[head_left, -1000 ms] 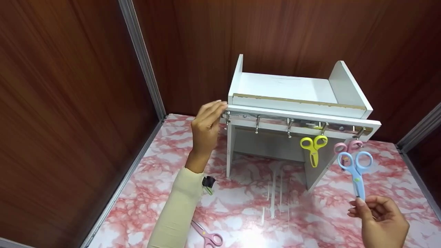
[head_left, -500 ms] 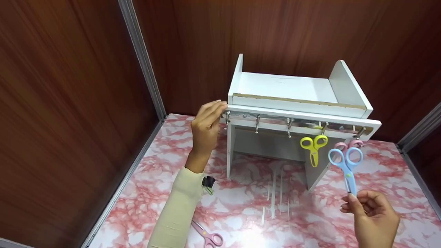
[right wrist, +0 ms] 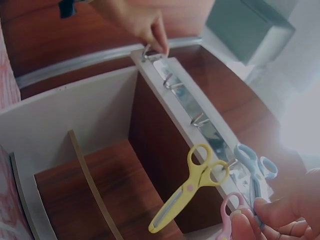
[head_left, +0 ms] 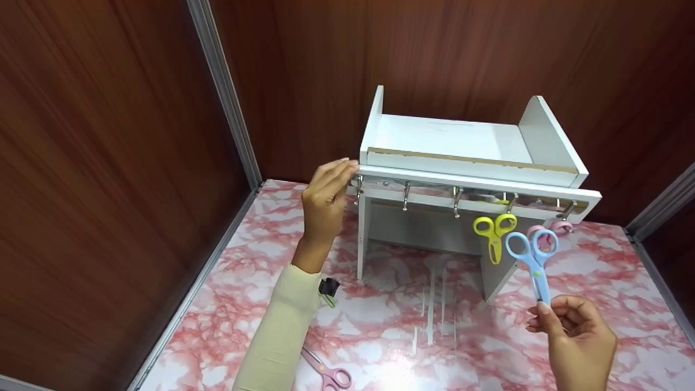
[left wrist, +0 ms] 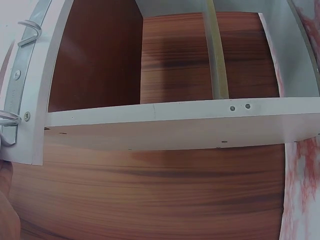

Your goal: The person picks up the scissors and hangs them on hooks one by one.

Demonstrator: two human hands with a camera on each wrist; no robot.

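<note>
In the head view my right hand (head_left: pixel 578 336) pinches blue scissors (head_left: pixel 535 263) by the blade end, handle loops up. The blue loops overlap pink scissors (head_left: pixel 563 226) hanging from the rightmost hook. Yellow scissors (head_left: pixel 495 236) hang by one loop from the hook to the left of that one; in the right wrist view they dangle beside the blue pair. My left hand (head_left: pixel 326 198) holds the left end of the white shelf's (head_left: pixel 467 175) front board, fingertips at its corner. The left wrist view shows only a bit of this hand (left wrist: pixel 7 215) at the edge.
A metal hook rail (head_left: pixel 431 190) runs along the shelf's front; its three left hooks hold nothing. Another pair of pink scissors (head_left: pixel 331 374) lies on the pink marbled table (head_left: pixel 380 326), partly behind the left sleeve (head_left: pixel 279 326). Brown wood-grain panels (head_left: pixel 304 65) enclose the table.
My right hand has moved left and slightly up with the blue scissors, bringing their loops near the yellow pair. My left hand has stayed on the shelf's end.
</note>
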